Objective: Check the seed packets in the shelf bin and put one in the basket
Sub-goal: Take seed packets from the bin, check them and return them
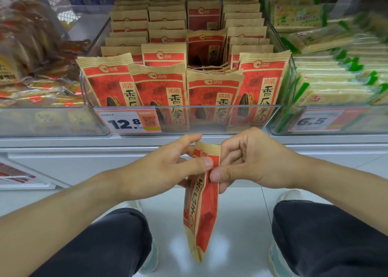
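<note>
Both hands, left hand [168, 169] and right hand [247, 161], pinching seed packet [199, 209] up top; probably light, crinkly, grabbing the stiff seam.

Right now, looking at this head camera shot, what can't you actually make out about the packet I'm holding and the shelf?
- Basket: nowhere in the head view.
- Held seed packet: turned edge-on, its top covered by the left hand and right hand; back print and any date unseen.
- Bin: rear packets show only their top edges behind the front rows.
- Price tag: 12.8 reads, the small print is too small.
- Left-hand snacks: blurred.
</note>
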A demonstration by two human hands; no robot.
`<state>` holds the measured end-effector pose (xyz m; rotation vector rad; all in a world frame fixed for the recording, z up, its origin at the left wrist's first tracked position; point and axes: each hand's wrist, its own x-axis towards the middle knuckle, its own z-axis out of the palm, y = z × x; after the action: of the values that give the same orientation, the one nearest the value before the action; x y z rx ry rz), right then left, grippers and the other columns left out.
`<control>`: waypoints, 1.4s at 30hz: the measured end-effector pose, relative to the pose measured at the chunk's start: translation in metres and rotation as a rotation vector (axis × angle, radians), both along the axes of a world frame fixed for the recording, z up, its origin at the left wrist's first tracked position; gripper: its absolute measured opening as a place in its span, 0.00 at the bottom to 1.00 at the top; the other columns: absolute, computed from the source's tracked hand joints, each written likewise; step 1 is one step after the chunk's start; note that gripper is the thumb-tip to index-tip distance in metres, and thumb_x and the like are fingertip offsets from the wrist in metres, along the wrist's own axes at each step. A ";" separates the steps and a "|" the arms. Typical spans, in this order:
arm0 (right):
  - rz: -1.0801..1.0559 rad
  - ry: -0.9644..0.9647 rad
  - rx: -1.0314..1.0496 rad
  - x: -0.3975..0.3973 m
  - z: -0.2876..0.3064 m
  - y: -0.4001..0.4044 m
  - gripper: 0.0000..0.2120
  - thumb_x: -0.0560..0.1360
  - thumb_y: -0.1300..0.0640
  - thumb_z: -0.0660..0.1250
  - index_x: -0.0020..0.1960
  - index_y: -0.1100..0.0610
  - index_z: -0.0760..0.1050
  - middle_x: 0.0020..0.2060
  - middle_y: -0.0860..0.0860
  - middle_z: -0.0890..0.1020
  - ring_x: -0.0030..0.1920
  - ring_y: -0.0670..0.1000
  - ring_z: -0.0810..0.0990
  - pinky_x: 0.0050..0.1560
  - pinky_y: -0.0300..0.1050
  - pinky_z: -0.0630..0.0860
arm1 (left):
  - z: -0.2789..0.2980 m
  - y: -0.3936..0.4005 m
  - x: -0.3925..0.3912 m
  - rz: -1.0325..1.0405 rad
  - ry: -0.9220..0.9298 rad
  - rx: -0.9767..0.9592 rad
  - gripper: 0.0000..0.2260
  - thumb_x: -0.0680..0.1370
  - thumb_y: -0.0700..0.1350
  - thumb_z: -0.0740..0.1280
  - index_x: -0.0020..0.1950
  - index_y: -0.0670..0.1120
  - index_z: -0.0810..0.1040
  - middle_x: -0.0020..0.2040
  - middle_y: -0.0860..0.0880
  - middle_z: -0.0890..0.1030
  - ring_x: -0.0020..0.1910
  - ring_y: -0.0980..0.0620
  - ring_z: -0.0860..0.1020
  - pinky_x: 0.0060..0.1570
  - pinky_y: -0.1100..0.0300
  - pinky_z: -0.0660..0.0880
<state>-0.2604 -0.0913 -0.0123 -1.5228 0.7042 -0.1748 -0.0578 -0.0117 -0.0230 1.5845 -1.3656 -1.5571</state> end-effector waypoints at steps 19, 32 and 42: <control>0.304 0.180 0.115 -0.005 -0.010 0.009 0.28 0.76 0.59 0.75 0.71 0.43 0.71 0.65 0.49 0.78 0.56 0.54 0.85 0.59 0.57 0.82 | 0.009 0.000 0.009 0.256 0.160 0.260 0.15 0.79 0.53 0.66 0.52 0.43 0.86 0.52 0.38 0.81 0.49 0.38 0.83 0.52 0.36 0.81; 0.091 0.099 0.426 0.001 -0.033 0.018 0.44 0.67 0.55 0.80 0.77 0.43 0.62 0.61 0.60 0.79 0.57 0.63 0.84 0.55 0.64 0.82 | 0.006 0.002 0.007 -0.025 0.152 0.271 0.16 0.76 0.55 0.72 0.58 0.46 0.83 0.54 0.46 0.86 0.59 0.48 0.82 0.64 0.43 0.77; 0.079 0.184 0.289 -0.001 -0.036 0.015 0.42 0.69 0.64 0.80 0.74 0.42 0.64 0.59 0.57 0.78 0.51 0.64 0.86 0.55 0.63 0.82 | -0.002 0.012 0.017 -0.295 -0.149 0.031 0.26 0.74 0.49 0.77 0.69 0.53 0.73 0.59 0.48 0.84 0.58 0.47 0.83 0.59 0.43 0.79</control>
<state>-0.2610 -0.0760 -0.0487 -1.2958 0.7777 0.1245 -0.0403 0.0002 -0.0252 1.6009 -1.7300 -1.6596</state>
